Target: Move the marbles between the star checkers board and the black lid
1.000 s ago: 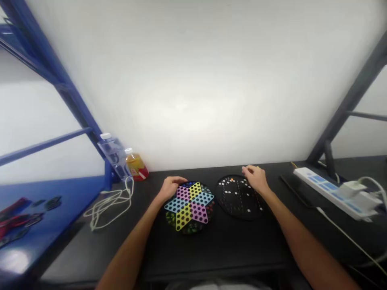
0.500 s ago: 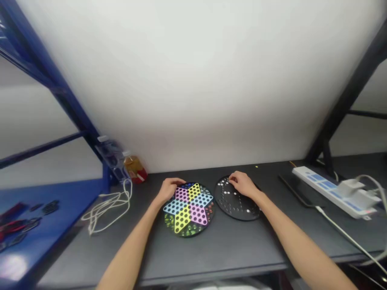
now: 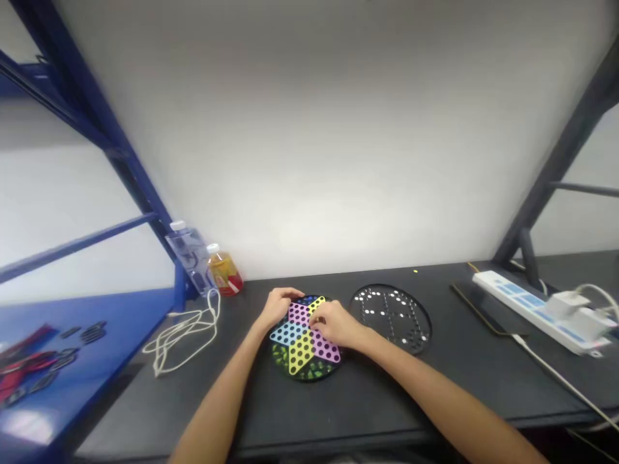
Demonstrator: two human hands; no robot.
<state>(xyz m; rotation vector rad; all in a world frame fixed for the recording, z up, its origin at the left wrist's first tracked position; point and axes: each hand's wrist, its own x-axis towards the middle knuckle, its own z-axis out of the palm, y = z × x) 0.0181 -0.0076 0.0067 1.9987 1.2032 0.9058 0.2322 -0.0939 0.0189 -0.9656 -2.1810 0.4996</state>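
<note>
A round Chinese checkers board [image 3: 300, 351] lies flat on the dark table, with a yellow, pink and blue star of holes and small coloured pieces in the pockets around it. My left hand [image 3: 283, 305] rests at its far left rim, fingers stretched along the edge. Over the right part of the star, my right hand [image 3: 334, 324] is closed, thumb and fingertips together at the holes; whatever is between them is hidden. To the right lies a round black tray [image 3: 429, 316] with white dots, apart from both hands.
Behind on the left stand a clear bottle [image 3: 191, 254] and a bottle of yellow liquid [image 3: 225, 270]. A white cable [image 3: 186, 332] lies coiled before them. To the right are a phone [image 3: 483, 308] on a cable and a white power strip [image 3: 527, 306] with plugs.
My right hand has moved left from the black tray onto the star board, uncovering the tray. My left hand stays at the board's rim. The view has shifted slightly.
</note>
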